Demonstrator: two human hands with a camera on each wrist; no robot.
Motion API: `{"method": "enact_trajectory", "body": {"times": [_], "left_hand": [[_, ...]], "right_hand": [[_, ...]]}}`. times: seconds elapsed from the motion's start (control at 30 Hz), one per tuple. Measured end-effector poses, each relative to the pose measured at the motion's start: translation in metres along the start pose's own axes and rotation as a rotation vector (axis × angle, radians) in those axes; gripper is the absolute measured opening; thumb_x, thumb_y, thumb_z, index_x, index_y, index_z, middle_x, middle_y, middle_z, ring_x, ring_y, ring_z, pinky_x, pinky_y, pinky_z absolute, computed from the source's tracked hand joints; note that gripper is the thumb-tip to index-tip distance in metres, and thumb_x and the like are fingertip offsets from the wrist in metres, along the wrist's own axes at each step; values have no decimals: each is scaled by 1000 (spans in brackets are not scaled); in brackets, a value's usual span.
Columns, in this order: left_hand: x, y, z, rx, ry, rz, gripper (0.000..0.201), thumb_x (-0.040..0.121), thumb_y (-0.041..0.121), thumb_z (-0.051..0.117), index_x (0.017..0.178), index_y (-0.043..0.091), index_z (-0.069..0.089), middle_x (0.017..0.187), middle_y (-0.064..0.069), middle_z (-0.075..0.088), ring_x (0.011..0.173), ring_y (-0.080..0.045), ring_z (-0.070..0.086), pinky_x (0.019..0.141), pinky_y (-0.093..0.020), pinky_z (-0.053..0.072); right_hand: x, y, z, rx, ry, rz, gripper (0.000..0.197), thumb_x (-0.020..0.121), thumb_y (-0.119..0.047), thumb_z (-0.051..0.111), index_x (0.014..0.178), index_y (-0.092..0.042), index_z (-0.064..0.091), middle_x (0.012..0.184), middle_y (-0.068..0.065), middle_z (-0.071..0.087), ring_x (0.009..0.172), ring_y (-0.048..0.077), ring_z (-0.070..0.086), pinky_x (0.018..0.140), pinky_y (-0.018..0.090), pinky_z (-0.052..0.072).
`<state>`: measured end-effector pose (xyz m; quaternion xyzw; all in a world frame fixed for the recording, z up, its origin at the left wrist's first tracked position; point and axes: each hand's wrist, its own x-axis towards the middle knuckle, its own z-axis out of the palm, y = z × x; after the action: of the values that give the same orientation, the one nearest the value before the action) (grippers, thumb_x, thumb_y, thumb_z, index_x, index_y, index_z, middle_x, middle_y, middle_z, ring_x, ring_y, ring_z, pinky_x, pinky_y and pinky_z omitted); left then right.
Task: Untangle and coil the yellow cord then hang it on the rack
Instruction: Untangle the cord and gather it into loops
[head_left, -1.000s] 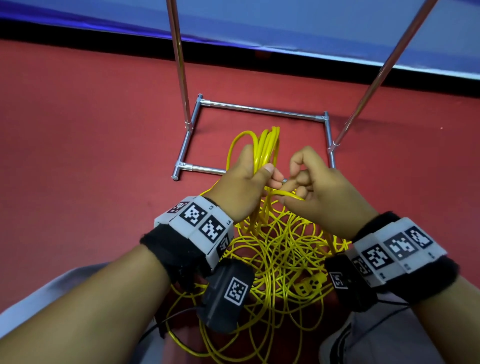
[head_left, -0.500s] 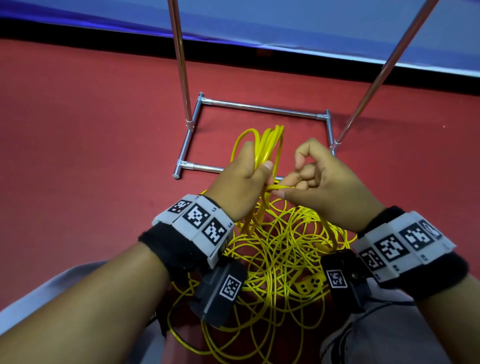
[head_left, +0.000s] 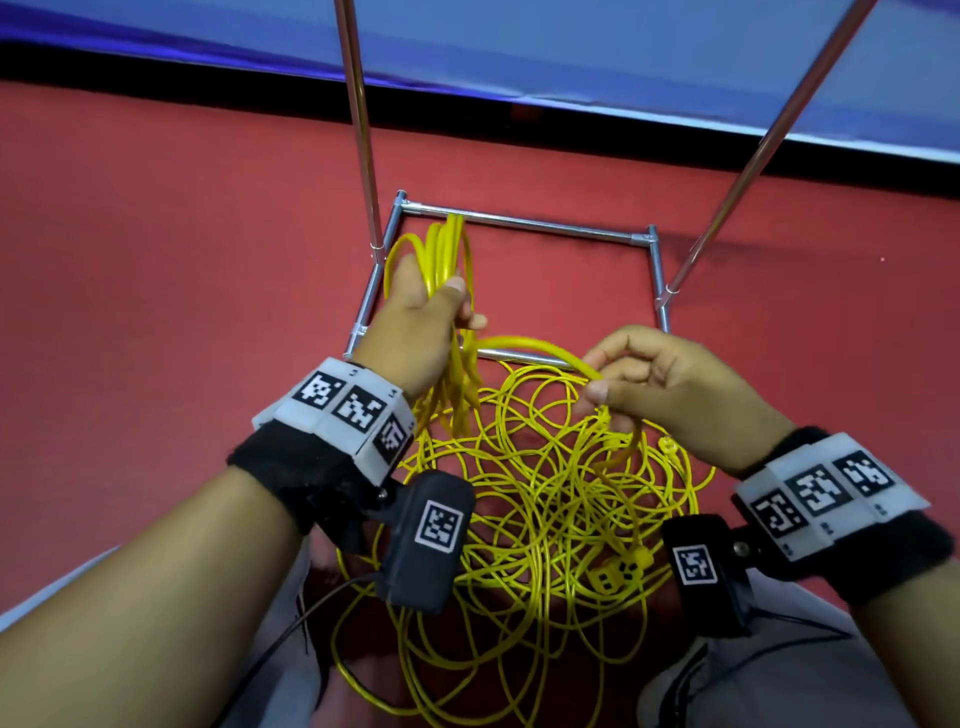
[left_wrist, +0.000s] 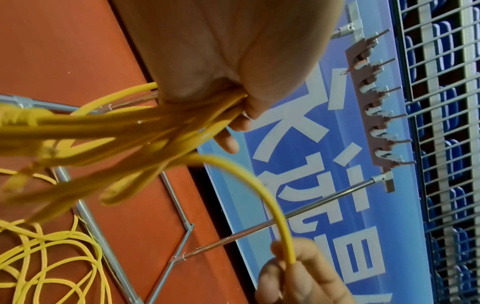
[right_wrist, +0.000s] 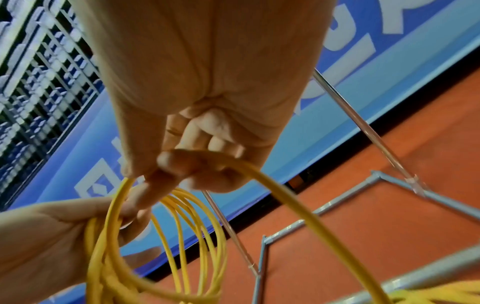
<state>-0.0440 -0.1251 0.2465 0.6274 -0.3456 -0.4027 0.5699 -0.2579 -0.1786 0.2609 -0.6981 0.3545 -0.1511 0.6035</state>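
On the red floor (head_left: 156, 312), the left hand (head_left: 415, 332) grips yellow cord (head_left: 545, 519) loops; right hand (head_left: 670, 384) pinches one strand.

Even, fairly bright light fills the scene, with soft shadows on the red floor (head_left: 156, 312). The head view is sharp but bowed at its edges. Both wrist views are grainy; the nearest yellow cord (left_wrist: 78, 127) strands smear into blur, and skin close to the lens looks soft.

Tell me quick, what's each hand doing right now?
Left hand: closed around a bunch of coiled loops of the yellow cord.
Right hand: pinching a single strand of the same cord between thumb and fingers.
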Motion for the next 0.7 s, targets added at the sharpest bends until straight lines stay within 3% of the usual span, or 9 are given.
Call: {"method": "enact_trajectory", "body": {"times": [0.07,0.13,0.2,0.33,0.43,0.53,0.63,0.7], "left_hand": [[1,0,-3,-27,2,2,8,101,13,39,97,20,42,67,7,50,70,-9,66,64,-31,44],[0,4,-2,-56,-13,10,11,102,12,38,95,20,42,70,5,50,70,-7,67,63,-31,45],[-3,7,1,-82,-34,8,11,102,12,38,94,20,42,72,4,50,66,-6,66,68,-34,49],[-9,9,10,-133,-62,-16,15,101,11,39,90,21,43,71,3,50,63,-5,62,75,-37,50],[-14,7,17,-127,-137,-19,13,101,9,40,93,20,43,72,2,51,59,-2,61,67,-31,49],[-20,3,22,-63,-204,2,3,100,10,43,98,12,43,71,1,53,51,1,54,51,-17,45],[-21,2,23,-46,-260,-18,5,99,15,46,96,19,46,59,11,59,50,-6,54,54,-23,47],[-21,2,22,-1,-288,-34,11,100,13,43,94,21,48,55,13,59,50,-5,53,55,-23,46]], "right_hand": [[1,0,-6,-172,27,-57,10,78,-19,70,85,-25,66,71,-9,67,59,4,49,55,14,38],[1,-1,-7,-489,11,-149,21,79,-12,73,82,-32,69,75,-12,59,63,-4,50,60,7,35],[0,-4,-1,-627,-37,-178,18,73,-16,63,84,-27,74,81,-10,52,69,-6,49,62,6,33],[0,-9,18,-666,-174,-227,32,67,-19,53,86,-24,77,75,-13,49,67,-1,49,62,8,34],[3,-18,25,-606,-103,-394,33,69,-6,55,91,-21,74,77,-13,55,70,-4,52,64,5,35],[4,-24,25,-479,-16,-429,27,70,0,60,91,-17,65,78,-16,60,68,-2,55,62,5,37],[3,-23,23,-382,13,-430,33,73,2,65,87,-26,56,81,-9,65,68,5,61,58,8,40],[4,-23,22,-408,69,-461,35,73,-4,69,85,-33,52,81,-14,63,67,9,61,58,9,41]]}}
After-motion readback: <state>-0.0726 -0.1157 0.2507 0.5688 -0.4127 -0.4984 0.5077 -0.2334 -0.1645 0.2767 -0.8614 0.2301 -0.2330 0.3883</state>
